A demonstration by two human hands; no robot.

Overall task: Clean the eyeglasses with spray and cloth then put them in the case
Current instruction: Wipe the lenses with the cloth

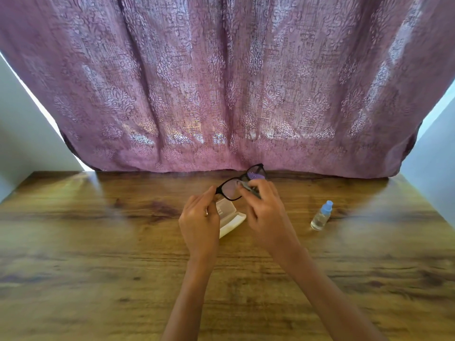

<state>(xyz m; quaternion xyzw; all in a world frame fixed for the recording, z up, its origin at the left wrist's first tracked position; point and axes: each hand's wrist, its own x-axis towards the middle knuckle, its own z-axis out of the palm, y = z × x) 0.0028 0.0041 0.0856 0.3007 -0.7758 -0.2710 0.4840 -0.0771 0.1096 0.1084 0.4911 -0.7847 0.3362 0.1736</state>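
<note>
Black-framed eyeglasses (230, 189) are held up above the table, tilted, with the far lens higher. My left hand (200, 221) pinches the near end of the frame. My right hand (264, 210) presses a small grey cloth (246, 187) against the lens near the bridge. An open white glasses case (230, 221) lies on the table under my hands, partly hidden by them. A small clear spray bottle (321, 216) with a blue cap lies on its side to the right, apart from both hands.
The wooden table (98, 254) stretches wide on both sides. A purple patterned curtain (221, 82) hangs right behind its far edge. Pale walls flank the table at left and right.
</note>
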